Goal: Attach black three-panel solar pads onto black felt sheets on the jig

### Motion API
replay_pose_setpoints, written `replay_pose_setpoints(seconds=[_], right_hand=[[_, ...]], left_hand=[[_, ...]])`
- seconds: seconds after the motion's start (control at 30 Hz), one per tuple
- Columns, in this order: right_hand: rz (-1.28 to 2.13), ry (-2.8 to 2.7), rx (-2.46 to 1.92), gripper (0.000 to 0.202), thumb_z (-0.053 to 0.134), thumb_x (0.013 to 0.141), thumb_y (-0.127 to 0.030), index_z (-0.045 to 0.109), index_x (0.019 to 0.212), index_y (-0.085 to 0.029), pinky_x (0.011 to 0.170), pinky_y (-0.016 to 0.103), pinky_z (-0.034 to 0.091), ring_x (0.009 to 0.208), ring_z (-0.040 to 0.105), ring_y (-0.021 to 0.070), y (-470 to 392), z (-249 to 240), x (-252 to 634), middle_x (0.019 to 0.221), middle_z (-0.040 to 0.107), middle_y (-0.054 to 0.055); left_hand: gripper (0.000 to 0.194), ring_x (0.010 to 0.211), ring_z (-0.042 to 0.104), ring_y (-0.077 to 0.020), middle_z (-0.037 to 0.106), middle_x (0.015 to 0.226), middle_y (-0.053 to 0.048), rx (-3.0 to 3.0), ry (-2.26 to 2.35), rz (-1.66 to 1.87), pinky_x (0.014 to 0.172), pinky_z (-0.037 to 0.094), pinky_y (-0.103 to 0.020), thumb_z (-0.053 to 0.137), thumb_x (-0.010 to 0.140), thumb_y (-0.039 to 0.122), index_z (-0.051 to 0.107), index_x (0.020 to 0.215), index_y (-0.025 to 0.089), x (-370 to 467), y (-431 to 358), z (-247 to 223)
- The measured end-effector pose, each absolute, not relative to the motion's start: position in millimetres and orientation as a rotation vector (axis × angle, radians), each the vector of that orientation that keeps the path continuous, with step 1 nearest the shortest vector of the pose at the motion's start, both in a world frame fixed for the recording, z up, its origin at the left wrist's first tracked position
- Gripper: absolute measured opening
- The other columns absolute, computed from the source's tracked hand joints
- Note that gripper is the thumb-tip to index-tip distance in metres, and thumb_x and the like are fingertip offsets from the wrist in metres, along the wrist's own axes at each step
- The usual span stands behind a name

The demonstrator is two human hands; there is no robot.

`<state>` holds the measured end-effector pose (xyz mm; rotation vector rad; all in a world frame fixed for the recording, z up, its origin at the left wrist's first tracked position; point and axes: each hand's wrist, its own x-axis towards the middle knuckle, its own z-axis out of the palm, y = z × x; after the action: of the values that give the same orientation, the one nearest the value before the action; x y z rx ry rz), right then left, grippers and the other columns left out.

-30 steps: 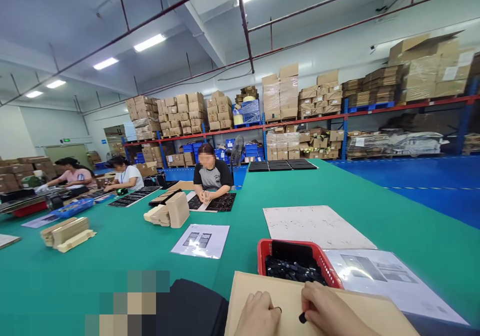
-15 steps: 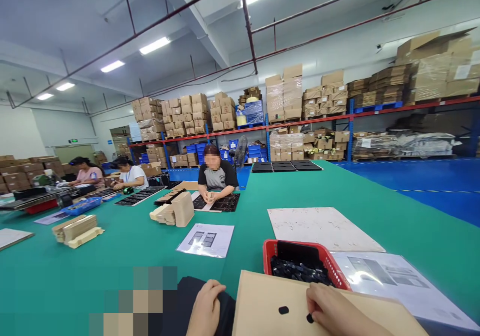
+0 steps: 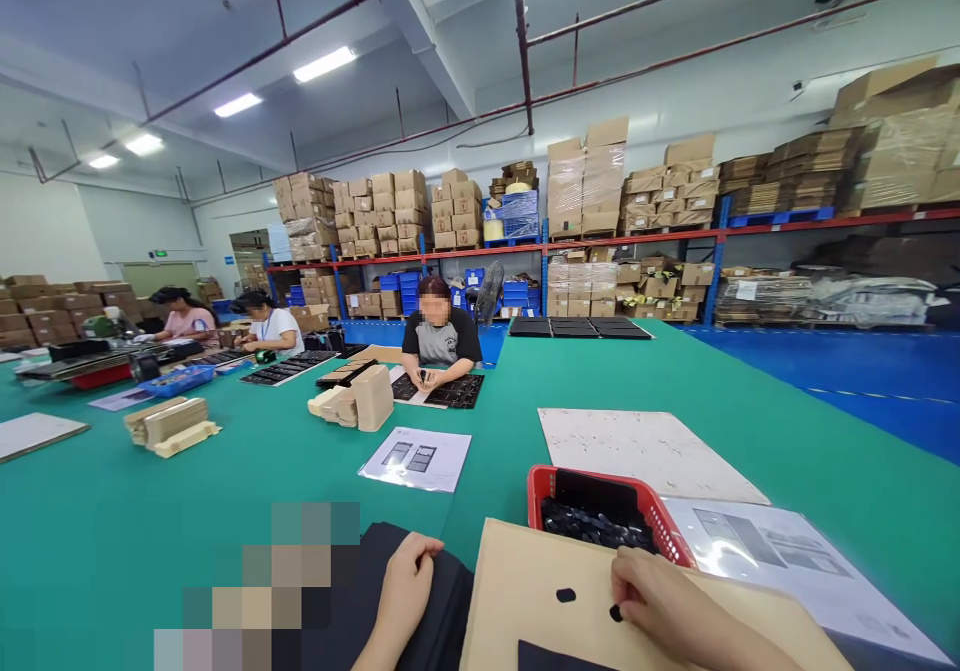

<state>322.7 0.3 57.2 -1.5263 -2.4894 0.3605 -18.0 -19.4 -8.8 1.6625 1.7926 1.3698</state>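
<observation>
**Both hands at a beige board, with small black pieces and a dark stack**

Right hand (image 3: pixel 643 589) low over the beige board (image 3: pixel 517 566), fingers curled in and fingertips closed on a black piece (image 3: pixel 616 613), partly hidden by them. Just to the left, flat on the same board, a black oval (image 3: pixel 565 596). At the board's near edge, partly cut off by the frame, a black sheet (image 3: pixel 555 657).

Left hand (image 3: pixel 409 576) over the dark stack (image 3: pixel 450 591), directly left of the board; fingers bent and close together, with any grip on the stack impossible to tell.

Beyond the board's far edge, a red basket (image 3: pixel 535 499) full of dark, glossy pieces. Behind the basket, a speckled white panel (image 3: pixel 645 446); to the right, a printed sheet (image 3: pixel 810 566). Farther left on the green table (image 3: pixel 300 481), a smaller printed page (image 3: pixel 416 459) and two groups of beige blocks (image 3: pixel 373 398). Across the table, a person (image 3: pixel 439 339) in a grey and black shirt, with both hands near black parts (image 3: pixel 459 391); farther left, two more people, seated.
</observation>
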Motion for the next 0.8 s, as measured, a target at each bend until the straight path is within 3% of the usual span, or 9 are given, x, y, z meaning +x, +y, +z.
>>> replay_pose_setpoints(seconds=[0.57, 0.8], right_hand=[[0.341, -2.486, -1.399, 0.029, 0.042, 0.064, 0.004, 0.059, 0.071, -0.019, 0.067, 0.025, 0.037, 0.077, 0.059, 0.0169, 5.7, 47.0, 332.0, 0.081, 0.064, 0.001], [0.384, -2.438, -1.443, 0.025, 0.043, 0.059, 0.003, 0.052, 0.064, -0.020, 0.060, 0.023, 0.036, 0.069, 0.057, 0.0164, 14.5, 37.1, 331.2, 0.072, 0.063, 0.000]], left_hand=[[0.029, 0.085, 0.065, -0.0211, 0.069, 0.083, -0.004, 1.719, 1.825, 1.278, 0.080, 0.051, -0.033, 0.039, 0.074, 0.019, 0.068, 0.076, 0.021, -17.1, -21.2, -10.5], [0.032, 0.086, 0.064, -0.0195, 0.068, 0.084, -0.005, 1.734, 1.866, 1.266, 0.082, 0.048, -0.030, 0.037, 0.074, 0.011, 0.068, 0.076, 0.019, -16.7, -23.2, -14.6]])
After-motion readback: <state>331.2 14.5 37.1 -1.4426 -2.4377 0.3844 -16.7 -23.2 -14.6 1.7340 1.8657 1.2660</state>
